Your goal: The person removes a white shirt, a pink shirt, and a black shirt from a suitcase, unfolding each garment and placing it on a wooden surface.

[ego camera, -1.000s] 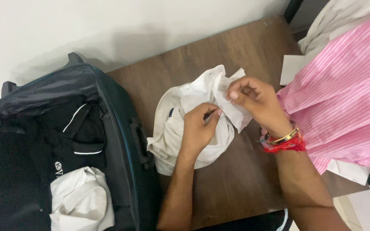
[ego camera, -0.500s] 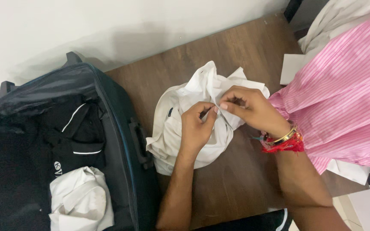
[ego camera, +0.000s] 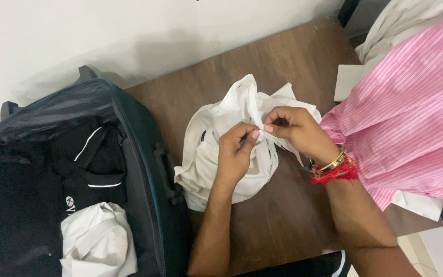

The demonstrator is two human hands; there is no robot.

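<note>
A crumpled white shirt [ego camera: 206, 154] lies on the brown wooden table [ego camera: 278, 215], between an open suitcase and a pink striped garment. My left hand [ego camera: 236, 154] rests on top of the shirt and pinches a fold of its fabric. My right hand [ego camera: 294, 131] pinches the same fold right beside it, fingertips nearly touching. The right wrist wears a gold bangle and red threads [ego camera: 337, 169].
An open dark suitcase [ego camera: 144, 149] stands at the left, holding black clothes [ego camera: 91, 164] and a bundled white garment [ego camera: 96, 241]. A pink striped garment [ego camera: 411, 123] lies at the right over white cloth [ego camera: 390, 31]. A white wall runs along the back.
My right hand has come down and leftward to meet my left hand on the shirt. The raised white fold has dropped and bunched between the two hands.
</note>
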